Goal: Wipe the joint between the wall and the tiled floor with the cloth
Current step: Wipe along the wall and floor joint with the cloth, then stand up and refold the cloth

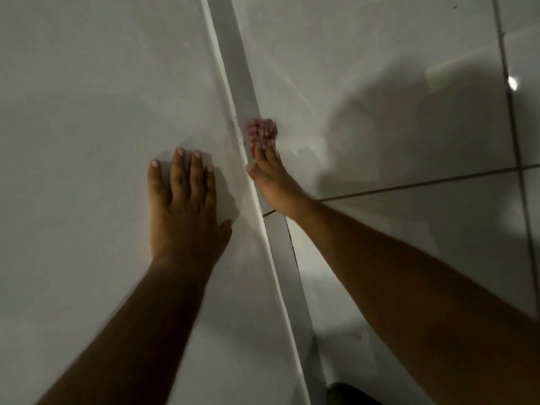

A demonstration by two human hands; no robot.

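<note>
A pale skirting strip (233,62) runs diagonally from top centre to bottom right, marking the joint between the grey wall (87,83) on the left and the glossy tiled floor (394,127) on the right. My right hand (270,182) presses a bunched red-and-white cloth (262,133) against the foot of the strip, where it meets the floor. The cloth sticks out past my fingertips. My left hand (184,206) lies flat on the wall, fingers spread, holding nothing.
Dark grout lines (423,181) cross the floor tiles on the right. A bright light reflection (512,82) glints on a tile at the far right. Small dark specks sit on the strip's upper edge just beside the cloth. A dark shape shows at the bottom edge.
</note>
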